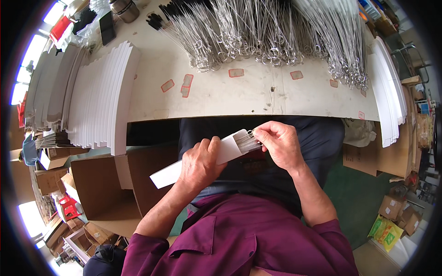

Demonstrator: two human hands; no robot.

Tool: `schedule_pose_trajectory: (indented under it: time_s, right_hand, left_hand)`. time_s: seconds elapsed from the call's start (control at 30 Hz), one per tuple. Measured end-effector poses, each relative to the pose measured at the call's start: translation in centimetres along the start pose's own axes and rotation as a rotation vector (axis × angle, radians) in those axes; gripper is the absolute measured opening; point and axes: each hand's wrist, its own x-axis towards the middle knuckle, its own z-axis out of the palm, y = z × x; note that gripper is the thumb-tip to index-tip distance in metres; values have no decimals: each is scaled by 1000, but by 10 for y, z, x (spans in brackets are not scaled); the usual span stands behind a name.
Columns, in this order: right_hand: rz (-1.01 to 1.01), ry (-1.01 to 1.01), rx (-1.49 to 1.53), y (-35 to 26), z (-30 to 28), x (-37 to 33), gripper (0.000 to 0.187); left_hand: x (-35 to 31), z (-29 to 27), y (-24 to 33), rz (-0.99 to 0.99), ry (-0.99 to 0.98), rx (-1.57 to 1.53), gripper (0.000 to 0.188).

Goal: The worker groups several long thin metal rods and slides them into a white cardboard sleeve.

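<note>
Seen from the head: gripping a long white carton [230, 151] round its middle with the left hand [202, 160], hiding that stretch of it from sight. Held aslant over the lap, just short of the front edge of the tabletop [207, 99], with the open end up and to the right. Pinching the outer ends of some thin wire pieces [247, 143] between thumb and fingers of the right hand [282, 143], with the inner part inside the carton's mouth; too crowded to count.

Beyond both hands, along the far side of the tabletop: heaped in a broad row, many wire rods [276, 37] with ring ends facing the near edge. Between these and the edge, scattered over the bare surface, red-outlined patches [235, 72]. To the left, packed in a tight row, white cartons [99, 101]; to the right, more white cartons [386, 92]. At the far left, a metal flask [124, 10] beside a dark flat object [107, 28]. Below on the left, standing open near the left forearm, a large cardboard box [99, 184]; farther out, a red stool [69, 207]. Lying low at the right, a yellow-green packet [386, 232].
</note>
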Motion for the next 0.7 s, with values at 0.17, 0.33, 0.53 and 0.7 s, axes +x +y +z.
schedule_pose_trajectory:
  time_s: [0.17, 0.33, 0.53, 0.7]
  right_hand:
    - [-236, 53, -241, 10, 16, 1, 17]
    - [-448, 137, -452, 13, 23, -6, 33]
    - [-559, -41, -588, 19, 36, -16, 57]
    - [-599, 3, -576, 18, 22, -21, 51]
  left_hand:
    - [1, 5, 4, -18, 16, -68, 52]
    - [0, 7, 4, -37, 44, -114, 46]
    - [0, 7, 8, -74, 15, -164, 48]
    - [2, 4, 8, -162, -47, -192, 56]
